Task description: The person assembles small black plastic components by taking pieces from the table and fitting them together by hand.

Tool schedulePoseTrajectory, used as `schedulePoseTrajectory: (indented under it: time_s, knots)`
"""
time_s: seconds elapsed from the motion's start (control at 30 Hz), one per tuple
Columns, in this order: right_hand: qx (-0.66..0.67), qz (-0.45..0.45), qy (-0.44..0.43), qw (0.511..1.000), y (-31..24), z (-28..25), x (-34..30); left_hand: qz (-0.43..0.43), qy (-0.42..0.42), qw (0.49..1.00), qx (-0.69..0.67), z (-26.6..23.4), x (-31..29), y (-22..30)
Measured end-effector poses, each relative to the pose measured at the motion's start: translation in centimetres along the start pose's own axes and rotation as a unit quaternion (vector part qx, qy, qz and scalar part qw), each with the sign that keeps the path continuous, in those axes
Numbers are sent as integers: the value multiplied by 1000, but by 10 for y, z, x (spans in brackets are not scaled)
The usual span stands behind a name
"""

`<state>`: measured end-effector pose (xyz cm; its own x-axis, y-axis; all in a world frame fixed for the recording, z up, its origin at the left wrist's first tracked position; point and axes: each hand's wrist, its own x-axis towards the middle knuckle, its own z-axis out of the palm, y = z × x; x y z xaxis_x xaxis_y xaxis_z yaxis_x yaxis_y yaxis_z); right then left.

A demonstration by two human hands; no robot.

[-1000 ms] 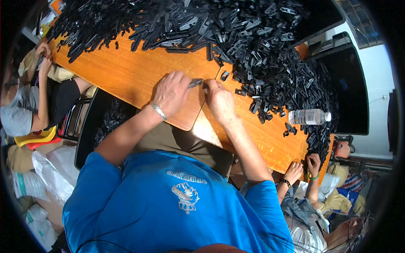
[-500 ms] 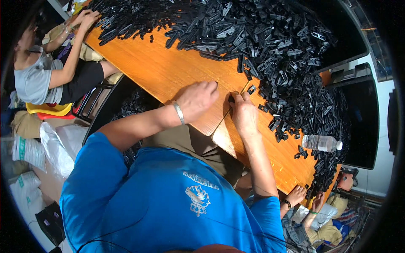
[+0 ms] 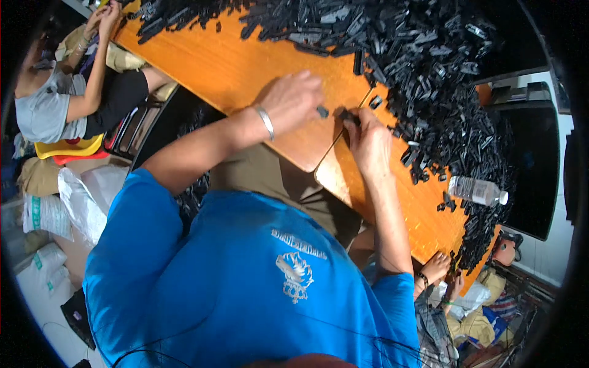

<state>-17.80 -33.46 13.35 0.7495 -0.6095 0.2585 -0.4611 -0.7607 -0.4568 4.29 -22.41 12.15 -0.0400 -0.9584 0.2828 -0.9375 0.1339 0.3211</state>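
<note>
Pinching a small black plastic piece (image 3: 347,115) at its fingertips, the right hand (image 3: 373,141) faces the left hand (image 3: 292,97), whose blurred fingers seem to hold a short dark-grey plastic piece (image 3: 322,111) at their tips. Soft, steady pinches should help guide both.

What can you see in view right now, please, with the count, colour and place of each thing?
table: one, orange-brown, upper middle
black parts: too many to count, black, heaped along table's far and right sides
left small piece: one, dark, mid-table
right small piece: one, dark, mid-table
bottle: one, clear, lying at table's right
left co-worker: one, grey top, left
right co-worker: one, mostly hidden, lower right
sacks: several, white, lower left
bags: several, mixed colours, lower right
shirt: one, blue, lower middle
bracelet: one, silver, left wrist
left hand: one, bare, blurred, at left small piece, grip unclear
right hand: one, bare, pinching right small piece
</note>
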Motion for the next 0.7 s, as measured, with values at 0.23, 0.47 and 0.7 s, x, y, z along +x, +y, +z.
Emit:
schedulePoseTrajectory:
  time_s: [0.23, 0.47, 0.7]
  knots:
    - [112, -3, 32, 993, -16, 22, 16, -89, 120, 984, -98, 13, -31, -18]
    - [105, -44, -15, 993, -2, 28, 19, -114, 122, 977, -133, 16, -35, -18]
    - [148, -61, -9, 987, -3, 32, 28, -110, 130, 974, -149, 16, -35, -21]
